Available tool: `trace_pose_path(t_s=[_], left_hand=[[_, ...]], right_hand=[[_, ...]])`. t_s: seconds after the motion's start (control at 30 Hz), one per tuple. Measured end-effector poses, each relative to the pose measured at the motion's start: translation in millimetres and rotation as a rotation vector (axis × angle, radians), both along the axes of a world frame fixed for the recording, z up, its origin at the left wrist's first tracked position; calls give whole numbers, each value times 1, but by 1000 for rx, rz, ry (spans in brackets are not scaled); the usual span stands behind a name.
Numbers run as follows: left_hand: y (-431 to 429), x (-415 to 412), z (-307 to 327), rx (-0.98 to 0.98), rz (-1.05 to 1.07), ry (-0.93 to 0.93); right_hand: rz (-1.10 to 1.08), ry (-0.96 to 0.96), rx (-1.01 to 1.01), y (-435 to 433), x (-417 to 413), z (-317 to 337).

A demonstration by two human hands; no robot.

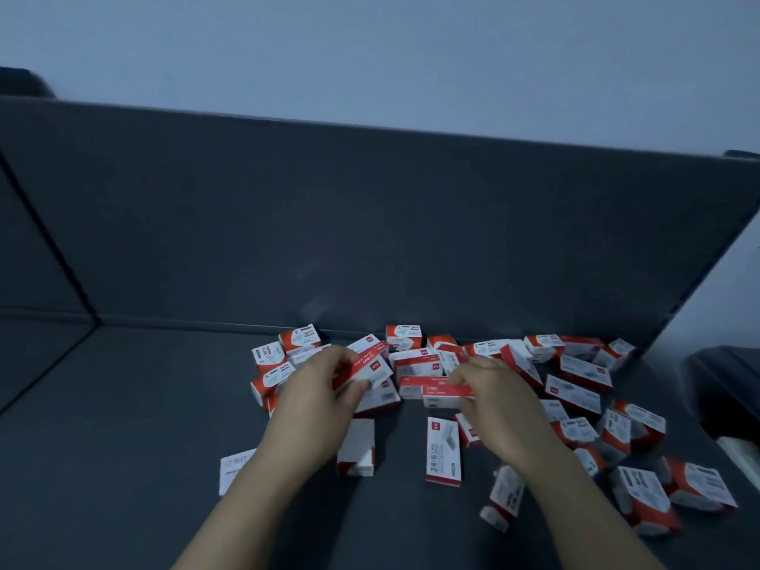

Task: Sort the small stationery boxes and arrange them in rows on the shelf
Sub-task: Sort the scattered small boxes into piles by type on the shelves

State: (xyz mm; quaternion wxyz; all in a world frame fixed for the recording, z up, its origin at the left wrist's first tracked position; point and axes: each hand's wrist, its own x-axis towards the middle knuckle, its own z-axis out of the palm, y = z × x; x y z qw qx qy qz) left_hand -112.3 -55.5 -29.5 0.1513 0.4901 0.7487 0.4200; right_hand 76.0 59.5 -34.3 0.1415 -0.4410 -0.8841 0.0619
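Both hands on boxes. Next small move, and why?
Probably lift the tilted long box, gripped by the left hand, clear of the heap and set it on the bare shelf to the left, starting a row. The right hand holds a similar flat long box; no row exists yet.

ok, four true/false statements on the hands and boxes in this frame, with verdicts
1. The left hand grips a long red-and-white box. True.
2. The right hand is empty and clear of the pile. False: it holds a second long box.
3. The small boxes stand in neat rows. False: they lie scattered on the shelf.
4. A box marked 24/6 lies between the two forearms. True.
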Motion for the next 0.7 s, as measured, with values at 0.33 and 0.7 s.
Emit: trace_pose_path(t_s=[0.33,0.7], left_hand=[[-65,-53,11,89,178,20],[-223,-191,17,68,425,81]], right_hand=[[156,207,-49,-49,-74,31],[397,272,-76,-173,-243,40]])
